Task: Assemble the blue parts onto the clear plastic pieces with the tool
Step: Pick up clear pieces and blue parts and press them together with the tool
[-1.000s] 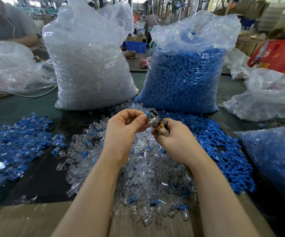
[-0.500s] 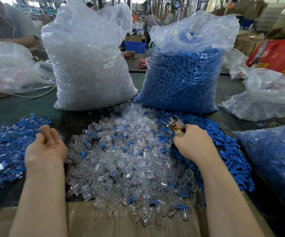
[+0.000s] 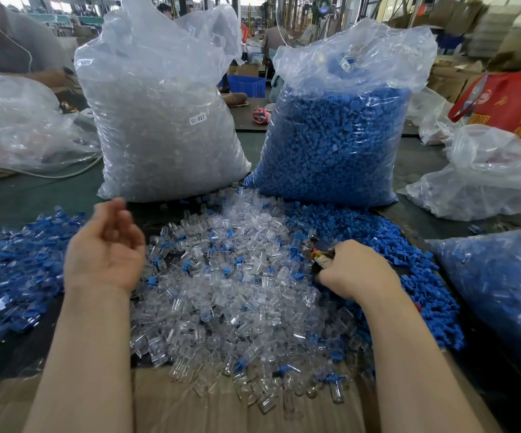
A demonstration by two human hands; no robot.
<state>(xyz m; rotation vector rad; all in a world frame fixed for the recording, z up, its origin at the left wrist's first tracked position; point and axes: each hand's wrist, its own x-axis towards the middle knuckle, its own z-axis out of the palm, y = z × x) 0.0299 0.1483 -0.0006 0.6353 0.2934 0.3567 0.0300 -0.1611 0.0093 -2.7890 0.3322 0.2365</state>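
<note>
A heap of clear plastic pieces point(image 3: 237, 292) covers the middle of the table, with loose blue parts point(image 3: 378, 239) spread along its right side. My right hand point(image 3: 357, 270) grips a small metal tool point(image 3: 320, 253), its tip low at the border between the clear heap and the blue parts. My left hand point(image 3: 106, 248) hovers palm up over the left edge of the clear heap, fingers loosely curled and blurred, holding nothing. A pile of assembled clear-and-blue pieces point(image 3: 12, 270) lies to the left.
Two tall bags stand at the back: one of clear pieces point(image 3: 165, 120), one of blue parts point(image 3: 337, 135). More plastic bags point(image 3: 487, 176) sit at the right and far left. A bag of blue parts point(image 3: 502, 292) is near right. Cardboard point(image 3: 190, 407) lies along the front edge.
My left hand let go of a finished piece at the left pile and has swung back toward the clear heap. My right hand lowered the tool toward the blue parts.
</note>
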